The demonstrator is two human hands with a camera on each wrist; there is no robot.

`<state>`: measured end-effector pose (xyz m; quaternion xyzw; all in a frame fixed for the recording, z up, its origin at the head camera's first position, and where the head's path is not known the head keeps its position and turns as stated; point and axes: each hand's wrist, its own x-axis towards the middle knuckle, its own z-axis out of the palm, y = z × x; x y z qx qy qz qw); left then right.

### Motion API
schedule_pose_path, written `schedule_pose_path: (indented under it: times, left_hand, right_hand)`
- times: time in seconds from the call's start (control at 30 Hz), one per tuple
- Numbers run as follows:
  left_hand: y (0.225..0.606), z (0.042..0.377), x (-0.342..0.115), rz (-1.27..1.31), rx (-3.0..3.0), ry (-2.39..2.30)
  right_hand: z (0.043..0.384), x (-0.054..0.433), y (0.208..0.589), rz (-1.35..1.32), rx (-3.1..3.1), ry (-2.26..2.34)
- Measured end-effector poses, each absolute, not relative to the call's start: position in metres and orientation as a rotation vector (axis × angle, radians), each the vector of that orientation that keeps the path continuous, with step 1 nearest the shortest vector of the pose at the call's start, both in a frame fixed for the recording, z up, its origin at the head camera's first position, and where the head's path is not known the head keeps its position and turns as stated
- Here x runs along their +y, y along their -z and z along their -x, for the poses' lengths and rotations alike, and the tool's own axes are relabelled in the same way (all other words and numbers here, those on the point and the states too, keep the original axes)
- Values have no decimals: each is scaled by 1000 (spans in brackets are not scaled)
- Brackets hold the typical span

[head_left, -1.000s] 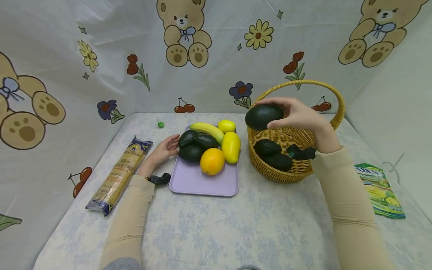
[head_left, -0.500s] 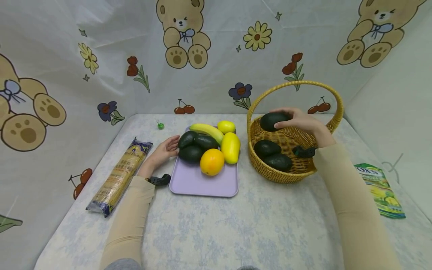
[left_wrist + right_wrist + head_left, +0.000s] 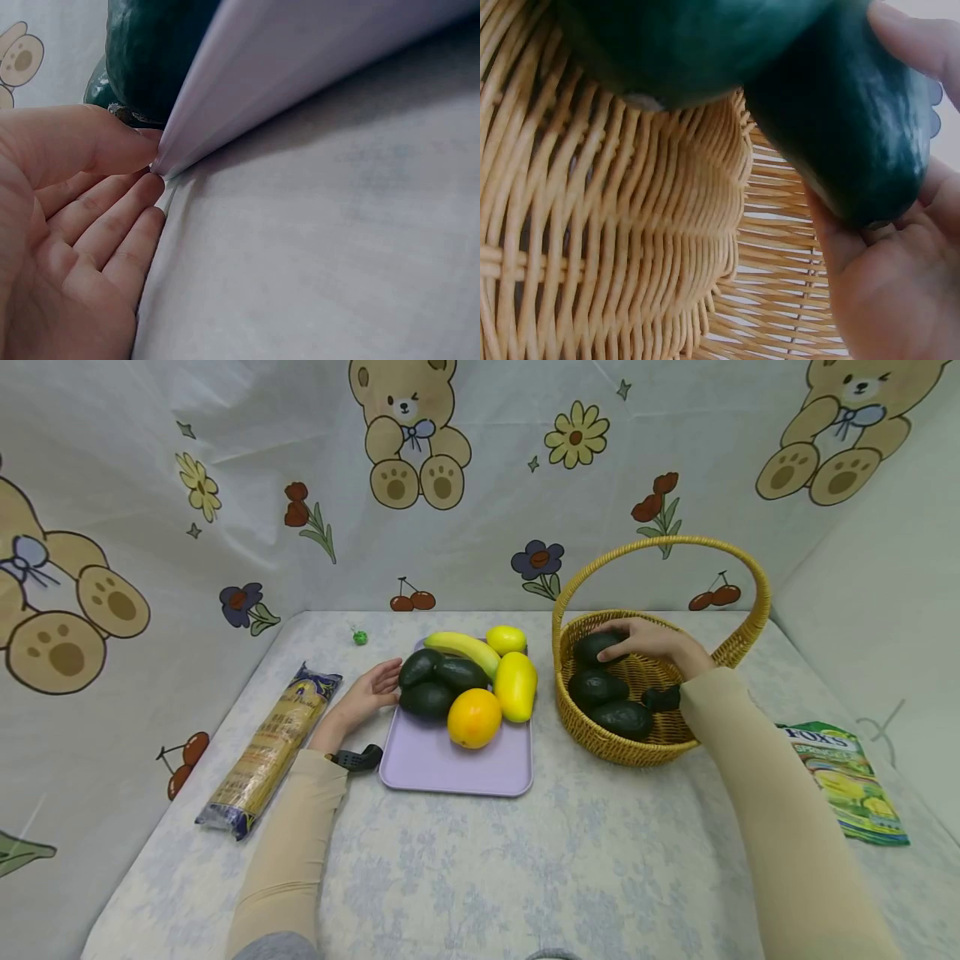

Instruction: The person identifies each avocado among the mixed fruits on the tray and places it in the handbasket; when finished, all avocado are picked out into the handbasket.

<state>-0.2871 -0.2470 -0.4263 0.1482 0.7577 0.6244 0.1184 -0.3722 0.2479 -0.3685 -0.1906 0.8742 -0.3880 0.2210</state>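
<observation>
In the head view my right hand [image 3: 651, 642] grips a dark green avocado [image 3: 596, 650] low inside the wicker basket [image 3: 600, 745]. Thumb and fingers lie round this avocado [image 3: 855, 127] in the right wrist view. Two more avocados [image 3: 624, 720] lie nearer the basket's front. My left hand [image 3: 367, 693] is at the left edge of a lilac tray [image 3: 456, 774], its fingers fairly straight and its thumb tip right at the rim in the left wrist view. Dark avocados [image 3: 426, 700], a banana [image 3: 463, 647], a lemon [image 3: 506, 639], a yellow mango [image 3: 515, 687] and an orange [image 3: 475, 718] sit on the tray.
A pack of spaghetti [image 3: 273, 747] lies left of the left forearm. At the far right is a green-and-yellow candy bag [image 3: 851, 785]. The basket's tall handle [image 3: 660, 541] arches behind the right hand. A small green object [image 3: 360, 637] lies at the back left.
My right hand has carried the avocado from above the basket's back left down into it, beside the other two. The left hand and the tray have stayed in place.
</observation>
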Motion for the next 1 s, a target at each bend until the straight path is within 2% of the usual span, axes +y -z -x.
schedule_pose_path:
  times: [1.0]
  left_hand:
    - [428, 286, -249, -444, 2208, -1829]
  right_hand:
    - [374, 241, 373, 518, 2355, 993]
